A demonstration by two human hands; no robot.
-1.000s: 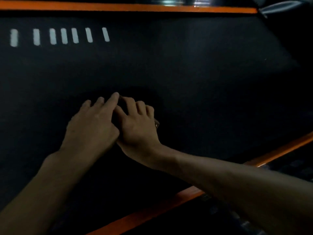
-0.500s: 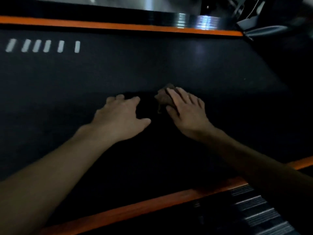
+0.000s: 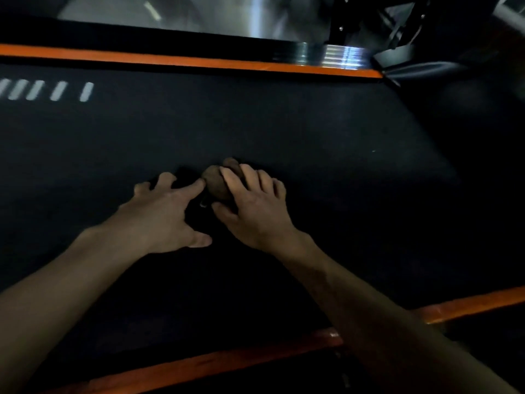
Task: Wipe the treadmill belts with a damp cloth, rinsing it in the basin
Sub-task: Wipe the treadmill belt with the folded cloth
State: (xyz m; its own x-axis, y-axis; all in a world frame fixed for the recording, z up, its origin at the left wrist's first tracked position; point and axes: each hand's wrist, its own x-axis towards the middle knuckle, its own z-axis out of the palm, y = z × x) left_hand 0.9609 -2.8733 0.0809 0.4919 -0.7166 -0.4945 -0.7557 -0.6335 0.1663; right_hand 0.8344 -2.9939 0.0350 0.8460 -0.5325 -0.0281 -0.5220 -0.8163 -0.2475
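The black treadmill belt (image 3: 312, 132) fills most of the head view, in dim light. A small brownish cloth (image 3: 216, 184), bunched up, lies on the belt in the middle. My right hand (image 3: 252, 209) rests on the cloth with its fingers laid over it and the thumb below it. My left hand (image 3: 164, 214) lies flat on the belt just left of the cloth, fingers spread, and its index fingertip touches the cloth's left side.
Orange side rails run along the belt's far edge (image 3: 199, 61) and near edge (image 3: 227, 362). White dash marks (image 3: 56, 91) are printed on the belt at the upper left. A shiny metal part (image 3: 335, 56) and a black frame (image 3: 403, 32) stand at the upper right.
One second ago both hands overlapped on the cloth. They then parted, the right hand carrying the cloth rightwards; now the left hand has come back against the cloth, which is more bunched.
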